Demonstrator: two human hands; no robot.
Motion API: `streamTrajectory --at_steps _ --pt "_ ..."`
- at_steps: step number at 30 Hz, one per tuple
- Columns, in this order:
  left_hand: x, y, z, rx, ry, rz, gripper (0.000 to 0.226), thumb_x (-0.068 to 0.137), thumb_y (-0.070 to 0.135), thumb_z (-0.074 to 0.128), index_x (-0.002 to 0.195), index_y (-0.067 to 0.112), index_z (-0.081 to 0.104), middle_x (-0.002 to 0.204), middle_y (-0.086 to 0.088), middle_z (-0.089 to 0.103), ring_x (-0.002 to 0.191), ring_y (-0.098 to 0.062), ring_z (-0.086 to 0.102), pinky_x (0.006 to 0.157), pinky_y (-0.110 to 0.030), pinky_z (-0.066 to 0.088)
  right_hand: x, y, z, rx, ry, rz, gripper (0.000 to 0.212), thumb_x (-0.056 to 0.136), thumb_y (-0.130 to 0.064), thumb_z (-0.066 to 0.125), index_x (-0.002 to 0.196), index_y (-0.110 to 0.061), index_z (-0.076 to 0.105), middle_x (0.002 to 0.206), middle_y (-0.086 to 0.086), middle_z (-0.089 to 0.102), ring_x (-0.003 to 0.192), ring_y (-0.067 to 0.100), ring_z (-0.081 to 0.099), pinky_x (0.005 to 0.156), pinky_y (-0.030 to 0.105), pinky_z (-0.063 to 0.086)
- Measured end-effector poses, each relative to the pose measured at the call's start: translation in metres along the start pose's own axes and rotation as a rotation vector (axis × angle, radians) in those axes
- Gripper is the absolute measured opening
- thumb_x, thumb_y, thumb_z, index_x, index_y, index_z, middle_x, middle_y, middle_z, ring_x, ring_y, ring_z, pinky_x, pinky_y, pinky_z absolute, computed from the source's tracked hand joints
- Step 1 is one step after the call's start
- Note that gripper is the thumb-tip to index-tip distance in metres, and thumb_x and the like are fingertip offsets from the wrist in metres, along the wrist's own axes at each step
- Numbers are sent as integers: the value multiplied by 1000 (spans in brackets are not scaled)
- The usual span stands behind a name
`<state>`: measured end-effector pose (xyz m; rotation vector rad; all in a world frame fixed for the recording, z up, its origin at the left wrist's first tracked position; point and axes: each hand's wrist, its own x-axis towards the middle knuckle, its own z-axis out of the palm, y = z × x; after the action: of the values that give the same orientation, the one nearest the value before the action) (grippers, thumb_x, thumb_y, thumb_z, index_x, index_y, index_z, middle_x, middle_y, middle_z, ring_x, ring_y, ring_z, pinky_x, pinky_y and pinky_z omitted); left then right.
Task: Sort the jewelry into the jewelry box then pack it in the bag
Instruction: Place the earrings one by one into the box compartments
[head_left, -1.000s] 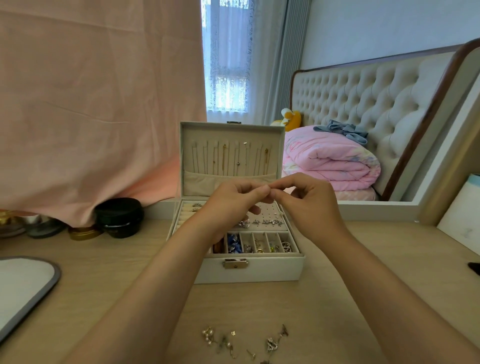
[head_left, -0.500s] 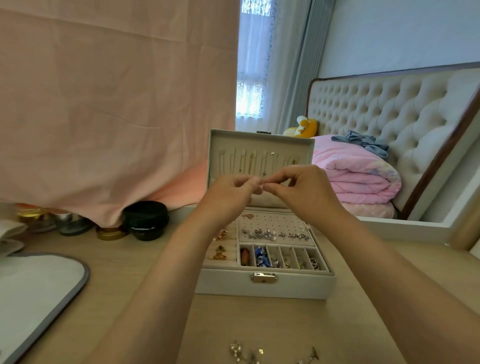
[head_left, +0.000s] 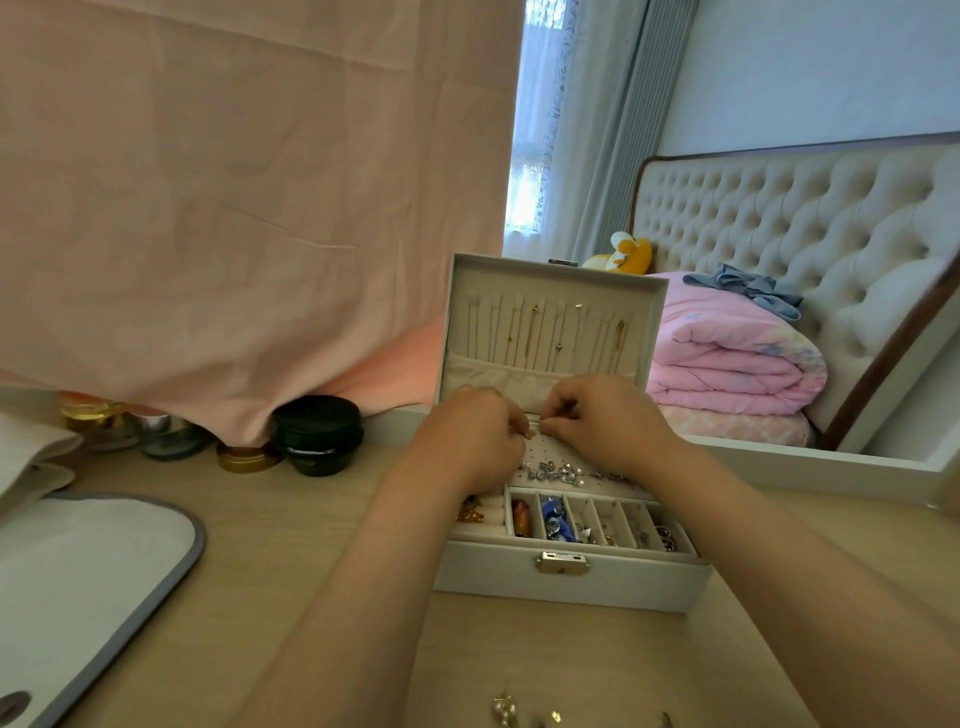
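Pinching tiny piece (head_left: 536, 430) between left hand (head_left: 467, 439), right hand (head_left: 605, 423), above jewelry box (head_left: 571, 590).

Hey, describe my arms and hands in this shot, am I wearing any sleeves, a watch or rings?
The left forearm and right forearm are bare down to the frame's bottom edge: no sleeve or cuff shows. Neither wrist carries a watch or bracelet. No ring shows on the left hand or right hand, though some fingers are partly hidden. No gloves.
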<state>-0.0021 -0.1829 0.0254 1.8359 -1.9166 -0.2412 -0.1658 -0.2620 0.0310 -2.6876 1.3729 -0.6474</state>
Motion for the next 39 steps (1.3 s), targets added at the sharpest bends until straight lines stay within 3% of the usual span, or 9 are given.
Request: streamTrajectory --at_steps 6,12,16,23,27,30,32,39 --pt "0 -1 2 27 26 28 29 96 26 53 118 33 71 128 4 60 124 -16 45 104 -40 43 -3 2 1 31 7 -56 5 86 -30 73 83 -32 71 85 -16 68 82 3 62 77 32 55" --pt "1 1 4 53 17 34 36 96 32 54 132 35 60 133 3 57 129 -17 42 106 -40 41 -6 12 -5 105 90 39 4 87 -32 73 82 -31 72 86 -19 68 85 1 61 79 32 55" --pt "2 2 7 107 27 53 32 96 38 53 126 35 64 134 2 55 127 -19 41 103 -38 38 -9 17 -6 77 5 29 8 84 -31 75 79 -35 70 84 -19 68 83 2 63 79 36 57" --pt "3 2 11 102 39 58 35 95 35 54 129 31 62 134 1 54 126 -20 41 104 -38 40 -11 16 0 -10 59 -39 4 86 -33 72 83 -34 69 86 -20 65 84 5 62 78 37 56" --pt "3 1 11 83 46 57 38 94 35 55 132 32 59 133 2 55 127 -19 41 105 -38 40 -11 19 -7 0 -72 -40 5 86 -34 69 88 -33 74 93 -18 65 90 5 61 84 39 55" --pt "3 1 11 103 45 61 36 95 37 54 129 31 62 132 2 54 126 -19 41 105 -39 40 -13 19 -15 75 -134 -8 12 87 -29 66 92 -33 77 97 -17 67 93 2 60 89 33 53" --pt "4 2 11 110 45 62 35 96 38 54 129 30 63 132 2 54 126 -19 41 106 -40 40 -15 18 -17 102 -122 10 18 88 -24 63 95 -33 77 102 -17 67 96 2 60 91 30 51" --pt "2 5 9 86 93 69 39 94 38 56 132 30 60 133 3 56 128 -18 42 106 -38 39 -24 13 -22 92 -86 25 24 89 -22 60 103 -36 74 112 -12 65 106 9 59 97 38 51"
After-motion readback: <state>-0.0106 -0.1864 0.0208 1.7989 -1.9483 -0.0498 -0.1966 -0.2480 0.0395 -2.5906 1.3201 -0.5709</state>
